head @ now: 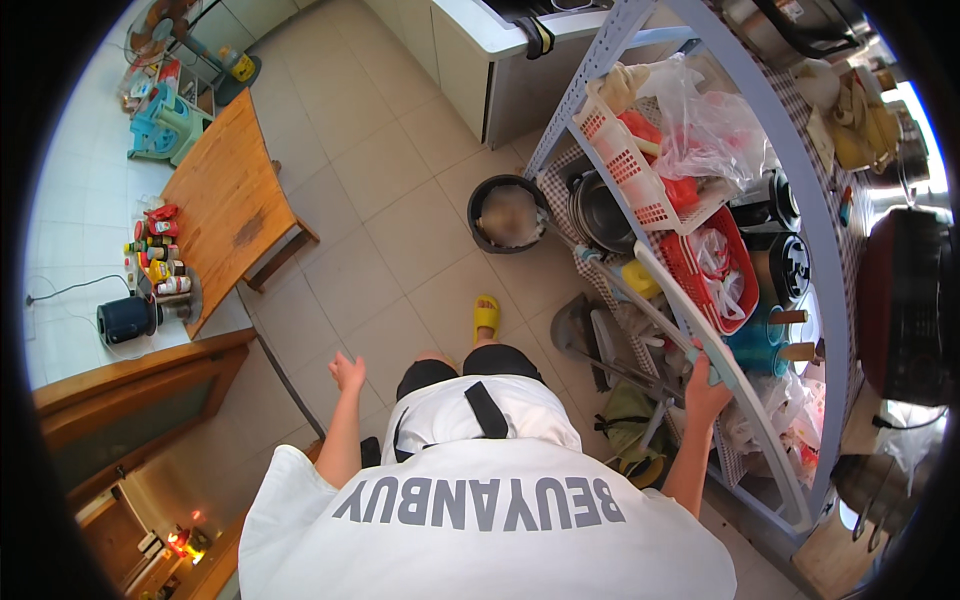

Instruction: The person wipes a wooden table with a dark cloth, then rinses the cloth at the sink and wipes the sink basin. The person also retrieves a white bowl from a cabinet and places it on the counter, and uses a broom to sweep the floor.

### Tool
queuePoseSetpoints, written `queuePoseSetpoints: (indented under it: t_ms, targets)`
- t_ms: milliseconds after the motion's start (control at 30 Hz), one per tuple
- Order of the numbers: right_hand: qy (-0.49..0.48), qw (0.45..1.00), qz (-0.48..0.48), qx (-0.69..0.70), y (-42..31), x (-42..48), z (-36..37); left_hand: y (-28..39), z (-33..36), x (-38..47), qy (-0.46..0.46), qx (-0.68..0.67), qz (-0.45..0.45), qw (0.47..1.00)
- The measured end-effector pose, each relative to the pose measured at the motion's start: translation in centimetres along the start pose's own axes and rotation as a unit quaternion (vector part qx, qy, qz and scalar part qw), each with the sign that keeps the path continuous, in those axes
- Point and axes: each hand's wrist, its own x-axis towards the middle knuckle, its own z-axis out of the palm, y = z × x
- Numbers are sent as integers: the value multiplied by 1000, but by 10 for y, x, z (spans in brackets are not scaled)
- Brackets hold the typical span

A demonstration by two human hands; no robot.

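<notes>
My right hand is closed around a long-handled mop, near a pale blue fitting beside the shelf. Its grey pole slants down to the rim of a round black bucket on the floor. The pale contents of the bucket are blurred, so I cannot tell what they are. Out to the left, my left hand hangs above the tiled floor with loosely bent fingers and nothing in it. One foot in a yellow slide sandal shows in front of me; the other foot is hidden.
A metal shelf rack stands close on my right, holding a white basket, a red basket and pans. A dustpan is beneath my right side. At left stands a wooden table; a counter juts out ahead.
</notes>
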Motion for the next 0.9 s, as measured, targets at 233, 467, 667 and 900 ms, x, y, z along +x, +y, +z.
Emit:
queuePoseSetpoints:
  t_ms: [233,467,667,900]
  targets:
    - [-45,994,-53,-84,-34,24,-13,12,0,-6,-6,10,6,1000]
    - [-8,999,8,-48,-8,18,31,26,-3,22,-25,25,2,999]
    - [-17,999,36,-11,-1,18,82,21,-10,43,-39,20,9,999]
    - [-129,987,-87,-32,15,56,179,7,-30,41,-35,16,-16,999]
